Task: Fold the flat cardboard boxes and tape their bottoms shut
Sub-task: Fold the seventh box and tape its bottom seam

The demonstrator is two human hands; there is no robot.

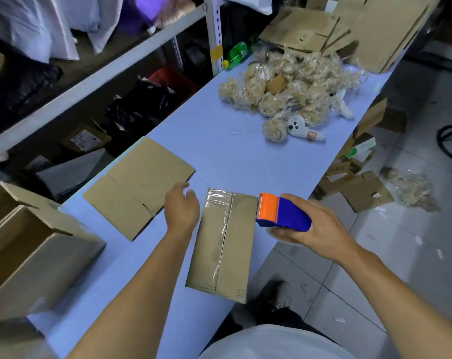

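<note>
A folded cardboard box (225, 244) stands bottom-up on the pale blue table (219, 141), with clear tape running along its centre seam. My right hand (315, 224) grips a blue and orange tape dispenser (282, 213) whose orange head touches the box's far right corner. My left hand (182, 207) hovers just left of the box's far end, fingers apart, holding nothing. A flat unfolded box (139, 185) lies on the table to the left of that hand.
Open assembled boxes (30, 247) sit at the near left. A heap of bagged straw-like bundles (287, 92) and a white toy (305, 130) lie further along the table. Flat cardboard (349, 29) is stacked at the far end. Shelving lines the left; boxes litter the floor on the right.
</note>
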